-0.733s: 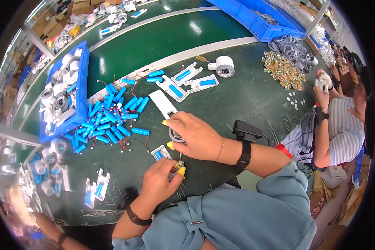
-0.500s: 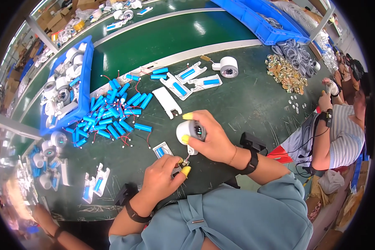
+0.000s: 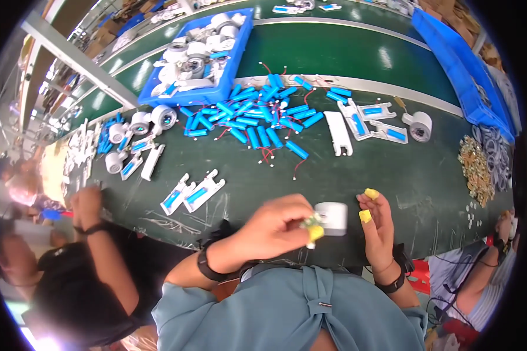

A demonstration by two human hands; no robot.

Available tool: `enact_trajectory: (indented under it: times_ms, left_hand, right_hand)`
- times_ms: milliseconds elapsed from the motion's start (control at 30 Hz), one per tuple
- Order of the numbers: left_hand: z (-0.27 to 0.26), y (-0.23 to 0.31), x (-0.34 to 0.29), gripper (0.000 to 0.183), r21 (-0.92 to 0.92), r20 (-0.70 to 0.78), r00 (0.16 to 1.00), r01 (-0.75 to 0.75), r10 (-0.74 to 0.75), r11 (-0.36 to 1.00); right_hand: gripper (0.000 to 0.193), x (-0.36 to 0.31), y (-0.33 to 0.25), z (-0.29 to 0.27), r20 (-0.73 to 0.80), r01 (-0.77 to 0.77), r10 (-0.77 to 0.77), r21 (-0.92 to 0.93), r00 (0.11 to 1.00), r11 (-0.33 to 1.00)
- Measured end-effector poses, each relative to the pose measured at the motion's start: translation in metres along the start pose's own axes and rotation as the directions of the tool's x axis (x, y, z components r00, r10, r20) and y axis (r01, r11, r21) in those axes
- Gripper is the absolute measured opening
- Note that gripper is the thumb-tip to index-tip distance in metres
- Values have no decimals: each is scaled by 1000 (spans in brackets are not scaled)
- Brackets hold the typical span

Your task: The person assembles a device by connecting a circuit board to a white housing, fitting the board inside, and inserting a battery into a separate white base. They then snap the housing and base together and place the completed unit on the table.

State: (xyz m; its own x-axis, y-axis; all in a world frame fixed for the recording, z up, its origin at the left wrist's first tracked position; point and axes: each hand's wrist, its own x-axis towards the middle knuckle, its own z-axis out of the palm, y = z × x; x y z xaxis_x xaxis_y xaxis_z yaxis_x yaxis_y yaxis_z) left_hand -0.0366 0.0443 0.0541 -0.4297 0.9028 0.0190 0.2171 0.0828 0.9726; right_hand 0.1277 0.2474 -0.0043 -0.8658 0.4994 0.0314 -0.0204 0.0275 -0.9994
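My left hand (image 3: 275,229) is closed in a pinch at one end of a white cylindrical housing (image 3: 334,219). A small green-and-white part (image 3: 312,222) shows at its fingertips; blur hides how it joins the housing. Right of the housing, apart from it, my right hand (image 3: 378,228) holds nothing, with thumb and finger spread. Yellow covers sit on fingertips of both hands. Beyond them lies a heap of blue cylindrical batteries (image 3: 263,138) with red wires. Two white holders (image 3: 204,192) with blue batteries rest left of my left hand.
A blue bin (image 3: 231,82) of white housings stands at the far left of the heap. White plates (image 3: 339,133) and another housing (image 3: 420,126) lie back right. Small metal parts (image 3: 476,169) and grey rings (image 3: 495,158) are piled far right. Co-workers sit on both sides.
The view has swung left. My right hand has let go of the white housing and opened beside it; the housing is now at my left hand's fingertips.
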Motion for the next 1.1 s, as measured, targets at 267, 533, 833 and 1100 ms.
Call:
enact_trajectory:
  times_ms: [267,533,833,1100]
  left_hand:
    - [-138,44,-92,17,132,-725,662,404,-190,905]
    - [-289,-31,-196,32,405,-897,369,907,244,115]
    - [-235,-81,-162,40,526,-803,497,850,327,0]
    - [-132,-37,-58,28,641,-433,897,376,-89,669]
  right_hand:
    - [41,2,3,1,58,107,-95,-270,994,957]
    - [41,3,0,2,74,147,-130,-323,989,935]
    - [39,5,-8,3,103,173,-144,-400,984,900]
    - [38,19,-33,-17,161,95,-38,-360,986,928]
